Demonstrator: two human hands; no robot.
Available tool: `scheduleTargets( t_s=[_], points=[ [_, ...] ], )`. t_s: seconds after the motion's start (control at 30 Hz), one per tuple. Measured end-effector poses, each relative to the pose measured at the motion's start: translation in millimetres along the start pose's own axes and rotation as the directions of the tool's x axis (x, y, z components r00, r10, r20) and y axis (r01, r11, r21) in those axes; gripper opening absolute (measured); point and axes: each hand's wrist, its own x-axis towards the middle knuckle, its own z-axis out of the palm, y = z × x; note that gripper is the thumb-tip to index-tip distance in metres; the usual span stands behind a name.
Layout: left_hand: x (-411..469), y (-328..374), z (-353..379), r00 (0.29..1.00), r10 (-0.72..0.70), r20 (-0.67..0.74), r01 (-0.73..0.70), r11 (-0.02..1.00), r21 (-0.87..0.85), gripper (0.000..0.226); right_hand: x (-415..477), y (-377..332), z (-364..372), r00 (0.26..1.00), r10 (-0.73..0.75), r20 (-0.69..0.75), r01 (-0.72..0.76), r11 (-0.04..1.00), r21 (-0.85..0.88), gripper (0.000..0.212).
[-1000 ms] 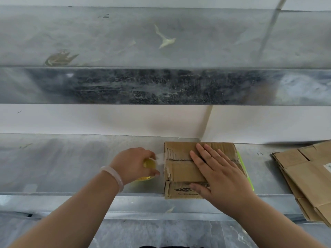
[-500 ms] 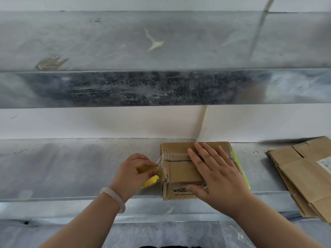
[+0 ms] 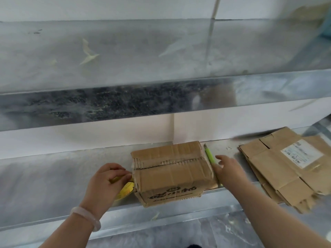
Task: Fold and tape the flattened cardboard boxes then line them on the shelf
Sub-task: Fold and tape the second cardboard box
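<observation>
Head view, left hand (image 3: 107, 183) gripping probable tape roll (image 3: 126, 191), right hand (image 3: 228, 171) splayed beside box (image 3: 172, 172)

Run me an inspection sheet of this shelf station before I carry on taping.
Surface: metal shelf, scuffed.
Job's things: folded box, tape along its top seam; flattened boxes stacked at right; tape roll.
Clutter: green pen-like tool beside the box's right side.
Grips: left hand holds the tape roll against the box's left side; right hand open by its right side.
Cables: nothing seen.
Surroundings: upper shelf, white wall.
</observation>
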Motion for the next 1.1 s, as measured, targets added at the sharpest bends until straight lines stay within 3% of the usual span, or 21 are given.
scheduleTargets(
  t_s=[0.1, 0.27, 0.37, 0.47, 0.6, 0.67, 0.73, 0.83, 0.97, 1.1],
  points=[
    [-2.2, 1.3, 0.2, 1.0, -0.001, 0.003, 0.001, 1.0, 0.02, 0.037, 8.1, -0.2, 13.3, 0.999, -0.034, 0.017, 0.037, 0.974, -0.222, 0.036],
    [-8.6, 7.7, -2.3, 0.996, -0.088, 0.026, 0.087, 0.996, 0.03, 0.026, 12.1, 5.6, 15.7, 0.997, -0.07, 0.02, 0.072, 0.964, -0.254, 0.021],
    [-15.2, 14.2, -3.8, 0.994, -0.109, 0.022, 0.108, 0.992, 0.071, 0.024, 2.0, 5.9, 4.8, 0.999, 0.027, -0.025, -0.027, 1.0, 0.007, 0.022],
    [-21.0, 16.7, -6.1, 0.994, -0.112, -0.011, 0.113, 0.992, 0.061, 0.025, -23.7, 7.1, -13.7, 0.991, 0.047, -0.125, -0.013, 0.966, 0.259, 0.026],
    [-20.6, 14.9, -12.8, 0.994, -0.106, 0.036, 0.104, 0.993, 0.054, 0.02, -82.0, -3.4, -35.7, 0.975, -0.054, -0.216, 0.122, 0.94, 0.318, 0.025],
    [-18.1, 12.4, -16.7, 0.995, -0.078, 0.065, 0.074, 0.995, 0.059, 0.015, -117.0, -20.1, -38.9, 0.963, -0.197, -0.182, 0.241, 0.934, 0.263, 0.023],
    [-15.7, 7.7, -20.1, 0.997, -0.036, 0.071, 0.033, 0.998, 0.048, 0.015, -151.6, -42.1, -33.4, 0.926, -0.373, -0.059, 0.378, 0.913, 0.154, 0.023],
    [-10.6, -2.3, -24.8, 0.995, 0.005, 0.102, -0.007, 1.0, 0.024, 0.012, -195.0, -83.9, -12.4, 0.862, -0.503, 0.069, 0.498, 0.864, 0.076, 0.025],
    [-5.2, -11.9, -27.2, 0.986, 0.064, 0.156, -0.065, 0.998, 0.006, 0.005, -226.2, -133.2, 28.9, 0.849, -0.522, 0.085, 0.525, 0.851, -0.012, 0.044],
    [-4.3, -16.6, -28.5, 0.978, 0.116, 0.172, -0.114, 0.993, -0.02, 0.011, -229.2, -155.2, 57.4, 0.912, -0.398, 0.099, 0.41, 0.891, -0.197, 0.058]
  ],
)
